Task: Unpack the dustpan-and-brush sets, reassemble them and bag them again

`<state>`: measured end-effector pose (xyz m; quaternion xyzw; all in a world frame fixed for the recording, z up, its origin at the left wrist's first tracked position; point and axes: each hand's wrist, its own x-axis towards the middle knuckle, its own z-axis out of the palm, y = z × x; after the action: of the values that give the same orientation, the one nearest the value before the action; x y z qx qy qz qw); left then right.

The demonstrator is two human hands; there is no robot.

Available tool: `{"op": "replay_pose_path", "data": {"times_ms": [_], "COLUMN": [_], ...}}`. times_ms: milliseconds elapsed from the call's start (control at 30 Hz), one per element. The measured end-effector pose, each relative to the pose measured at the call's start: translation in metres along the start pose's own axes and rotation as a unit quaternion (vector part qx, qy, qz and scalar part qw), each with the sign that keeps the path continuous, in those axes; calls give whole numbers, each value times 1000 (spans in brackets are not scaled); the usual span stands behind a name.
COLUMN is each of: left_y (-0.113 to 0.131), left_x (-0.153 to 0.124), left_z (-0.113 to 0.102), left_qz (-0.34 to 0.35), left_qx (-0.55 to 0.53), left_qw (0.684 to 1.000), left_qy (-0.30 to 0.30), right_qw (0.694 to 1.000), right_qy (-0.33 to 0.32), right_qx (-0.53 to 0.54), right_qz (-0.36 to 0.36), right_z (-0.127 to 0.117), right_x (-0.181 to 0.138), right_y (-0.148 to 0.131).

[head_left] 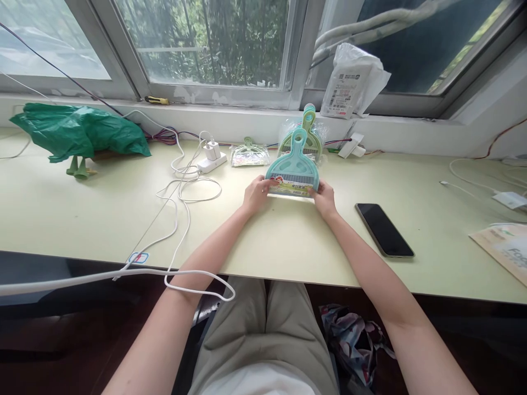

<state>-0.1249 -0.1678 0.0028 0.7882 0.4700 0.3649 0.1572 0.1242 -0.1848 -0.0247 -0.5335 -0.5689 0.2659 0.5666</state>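
Observation:
Between my two hands a light-blue mini dustpan (293,163) with a printed label along its lower edge is held, its looped handle pointing toward the window. My left hand (257,194) grips the lower left corner, fingers closed over the label. At the lower right corner, my right hand (323,196) is closed on the same dustpan. Right behind it stand several green and blue dustpans (309,118) in clear wrapping, partly hidden. A smaller green dustpan set (249,152) in clear plastic lies on the table to the left.
White cables (179,192) and a power strip (211,163) lie left of my hands. A black phone (384,230) rests to the right. A green plastic bag (84,131) sits far left, a white package (349,82) on the sill, and a paper packet (502,247) at the right edge.

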Motion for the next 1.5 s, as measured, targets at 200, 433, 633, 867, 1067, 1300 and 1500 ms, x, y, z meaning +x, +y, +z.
{"op": "replay_pose_path", "data": {"times_ms": [200,433,633,867,1067,1300,1500], "left_y": [-15,-17,-19,-21,-29,-31,-29], "left_x": [5,5,6,7,15,16,15], "left_z": [7,2,1,4,-1,-5,-5], "left_qz": [35,-56,-75,-83,-156,-180,-175], "left_qx": [-39,70,87,25,-83,-116,-103], "left_qw": [998,991,988,993,984,977,979], "left_qy": [-32,-96,-104,-81,2,12,-9], "right_qw": [992,942,904,870,853,846,832], "right_qy": [17,44,14,26,16,35,58], "right_qx": [-119,-331,-428,-486,-514,-521,-539], "right_qz": [-34,-27,-7,79,84,103,120], "right_z": [-11,-22,-18,-1,-5,-5,-7], "right_x": [8,47,92,120,132,132,132], "right_y": [-2,12,12,5,7,5,6]}}
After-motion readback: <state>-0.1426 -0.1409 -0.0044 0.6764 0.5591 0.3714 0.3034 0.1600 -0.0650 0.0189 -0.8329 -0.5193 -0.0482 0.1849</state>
